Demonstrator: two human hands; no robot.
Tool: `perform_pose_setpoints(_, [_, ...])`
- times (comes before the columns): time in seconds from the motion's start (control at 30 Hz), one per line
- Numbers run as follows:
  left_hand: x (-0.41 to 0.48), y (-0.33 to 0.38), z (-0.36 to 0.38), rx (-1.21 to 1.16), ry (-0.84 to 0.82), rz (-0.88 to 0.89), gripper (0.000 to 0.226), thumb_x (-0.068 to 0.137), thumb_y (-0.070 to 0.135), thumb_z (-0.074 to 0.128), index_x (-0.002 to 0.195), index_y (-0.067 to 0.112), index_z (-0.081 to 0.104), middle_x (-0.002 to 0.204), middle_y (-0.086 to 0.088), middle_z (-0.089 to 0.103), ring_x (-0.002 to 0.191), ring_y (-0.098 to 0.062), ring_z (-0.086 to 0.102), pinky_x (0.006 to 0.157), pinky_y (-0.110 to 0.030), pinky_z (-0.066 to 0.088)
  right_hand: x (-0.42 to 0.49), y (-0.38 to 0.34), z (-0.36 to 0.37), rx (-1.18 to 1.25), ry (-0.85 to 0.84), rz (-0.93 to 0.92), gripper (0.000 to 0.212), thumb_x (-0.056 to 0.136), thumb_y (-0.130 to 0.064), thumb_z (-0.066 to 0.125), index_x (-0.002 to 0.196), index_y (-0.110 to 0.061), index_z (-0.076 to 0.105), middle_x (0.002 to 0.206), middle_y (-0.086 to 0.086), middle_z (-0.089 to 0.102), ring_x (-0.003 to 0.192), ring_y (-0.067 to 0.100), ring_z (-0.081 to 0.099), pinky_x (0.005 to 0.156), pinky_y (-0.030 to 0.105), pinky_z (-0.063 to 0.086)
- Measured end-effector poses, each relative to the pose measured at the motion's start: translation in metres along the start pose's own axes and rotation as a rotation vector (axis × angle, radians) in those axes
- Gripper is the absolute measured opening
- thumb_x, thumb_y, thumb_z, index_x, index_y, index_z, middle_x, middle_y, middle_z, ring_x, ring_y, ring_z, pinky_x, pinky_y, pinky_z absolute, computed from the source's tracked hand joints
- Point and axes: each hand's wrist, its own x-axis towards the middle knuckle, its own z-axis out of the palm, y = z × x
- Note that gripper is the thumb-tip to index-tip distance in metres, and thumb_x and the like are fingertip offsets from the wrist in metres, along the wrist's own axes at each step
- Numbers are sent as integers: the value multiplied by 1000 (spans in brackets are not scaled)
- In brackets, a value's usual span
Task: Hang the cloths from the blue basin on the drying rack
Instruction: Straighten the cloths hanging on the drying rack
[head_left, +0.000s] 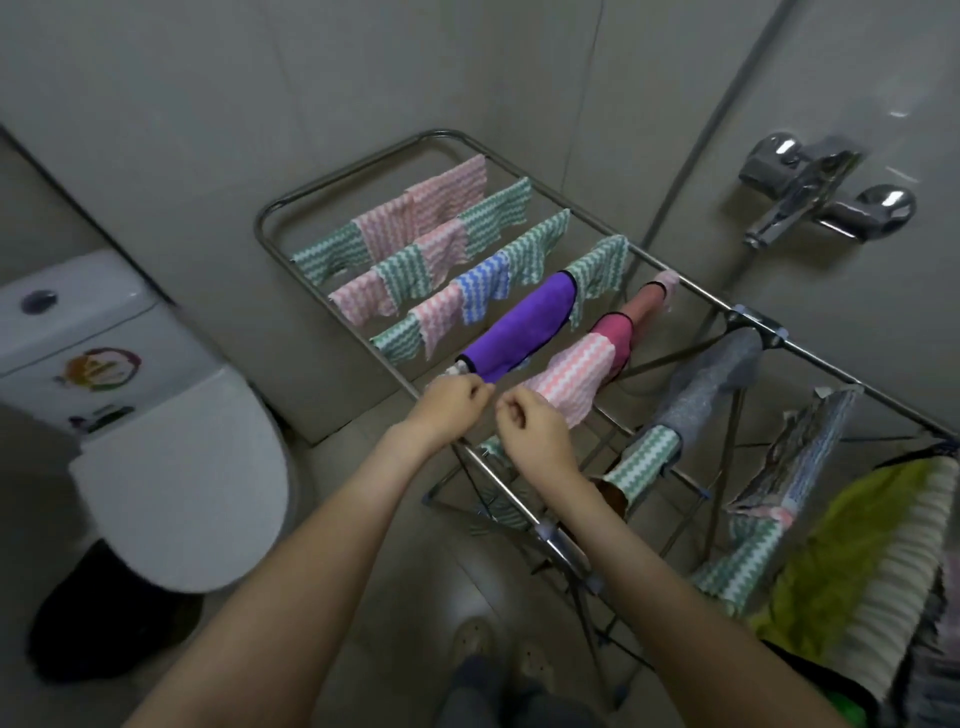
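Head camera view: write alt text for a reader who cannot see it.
The left hand and right hand, fingers curled, are close together at the near rail of a metal drying rack hung with zigzag-striped cloths and a purple cloth, beside a white toilet.

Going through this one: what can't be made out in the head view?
- Blue basin: outside the head view, so remaining cloths cannot be counted.
- Left hand and right hand: head view shows their backs; curled fingers hide whether they pinch anything.
- Yellow-green towel: cut off by the right edge, head view.
- Sticker on the toilet tank: blurred, unreadable, head view.
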Motion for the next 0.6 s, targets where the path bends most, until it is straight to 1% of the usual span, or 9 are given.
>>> perform_pose_setpoints(0.07, [-20,-14,-5,-27,129,-63,35,99,25,44,93,1,68,102,-23,67,98,-33,61,79,-34,38,-7,-12,18,46,-4,-55,17,90,-9,54,77,3,55,67,7,45,68,22,44,67,37,35])
perform_pose_setpoints(0.17, [-57,-42,-12,-44,318,-160,39,100,23,42,85,-2,67,94,-25,66,92,-36,60,78,-36,34,-26,-32,50,118,-79,-174,15,89,-8,54,76,-1,56,66,-2,41,69,17,42,65,29,30])
perform_pose_setpoints(0.27, [-94,-74,-6,-68,403,-284,40,101,22,41,82,-5,64,91,-26,64,89,-36,59,77,-37,34,-51,-39,84,181,-185,-227,18,89,-5,53,71,-4,53,64,-6,36,69,16,40,63,26,25])
perform_pose_setpoints(0.33, [-108,-92,3,-83,405,-333,41,101,24,39,86,-3,66,94,-24,66,91,-36,60,80,-38,40,-61,-33,104,167,-270,-221,21,92,-7,51,71,-11,48,65,-9,35,69,15,39,60,24,23])
perform_pose_setpoints(0.37, [-120,-109,10,-98,401,-367,42,101,25,39,86,-1,67,95,-23,68,91,-35,61,81,-38,43,-71,-28,122,139,-340,-216,22,93,-10,50,72,-14,45,67,-9,36,68,14,38,57,24,23])
perform_pose_setpoints(0.43, [-125,-122,18,-114,351,-398,43,101,26,38,83,1,68,93,-19,70,89,-33,62,80,-36,44,-74,-12,135,79,-412,-171,25,96,-14,47,72,-17,42,69,-8,38,67,12,38,55,21,28])
perform_pose_setpoints(0.47, [-129,-140,30,-131,331,-427,43,102,26,38,81,3,67,92,-18,70,88,-32,63,78,-34,43,-79,2,156,51,-456,-160,27,96,-15,46,70,-18,40,70,-7,39,67,12,38,55,22,26])
perform_pose_setpoints(0.53, [-124,-163,49,-151,290,-450,40,102,25,38,78,6,65,92,-17,70,87,-31,64,76,-32,42,-76,26,179,16,-474,-107,25,96,-15,47,71,-15,45,74,-1,45,71,15,41,60,27,25])
perform_pose_setpoints(0.6, [-114,-193,76,-187,244,-466,40,102,24,38,83,3,66,94,-19,69,89,-32,63,77,-33,45,-71,54,212,-12,-473,-81,19,95,-15,49,81,-4,55,82,9,53,76,21,44,64,30,27])
